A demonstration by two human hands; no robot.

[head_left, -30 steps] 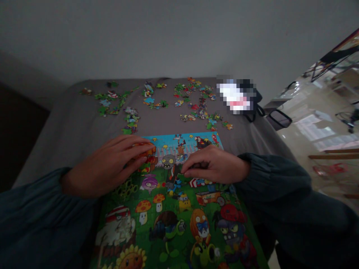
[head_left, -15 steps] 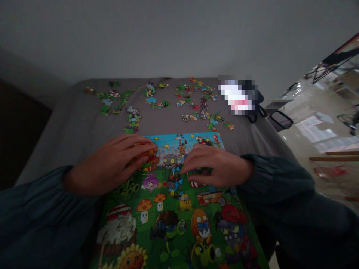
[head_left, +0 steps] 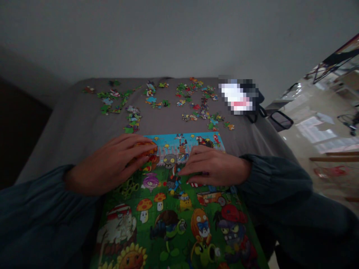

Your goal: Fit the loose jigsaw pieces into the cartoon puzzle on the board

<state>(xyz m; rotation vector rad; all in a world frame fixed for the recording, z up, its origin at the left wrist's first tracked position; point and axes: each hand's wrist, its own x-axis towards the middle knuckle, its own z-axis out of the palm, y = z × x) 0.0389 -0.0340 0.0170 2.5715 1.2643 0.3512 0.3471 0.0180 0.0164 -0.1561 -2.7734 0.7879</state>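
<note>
A jigsaw puzzle (head_left: 168,207) of cartoon plants and zombies lies before me, largely joined, with a blue sky strip along its far edge. Over its upper left part rests my left hand (head_left: 108,164), open, palm down, fingers stretched towards the middle. My right hand (head_left: 213,164) is bent over the upper right part, its fingers drawn together. Its index fingertip touches a puzzle piece (head_left: 175,172) at the chest of the grey zombie in the picture. The thumb and the underside of the right fingers are partly hidden.
Loose puzzle pieces (head_left: 190,89) lie scattered in groups across the far side of the grey cloth (head_left: 165,121). A blurred-out bright object (head_left: 237,97) and a dark strapped item (head_left: 260,101) sit at the far right. Behind is a plain wall (head_left: 174,41).
The blue patch at the grey zombie's chest now shows jacket and tie artwork. My right hand's fingertips have shifted slightly left and down. My left hand has stayed nearly still.
</note>
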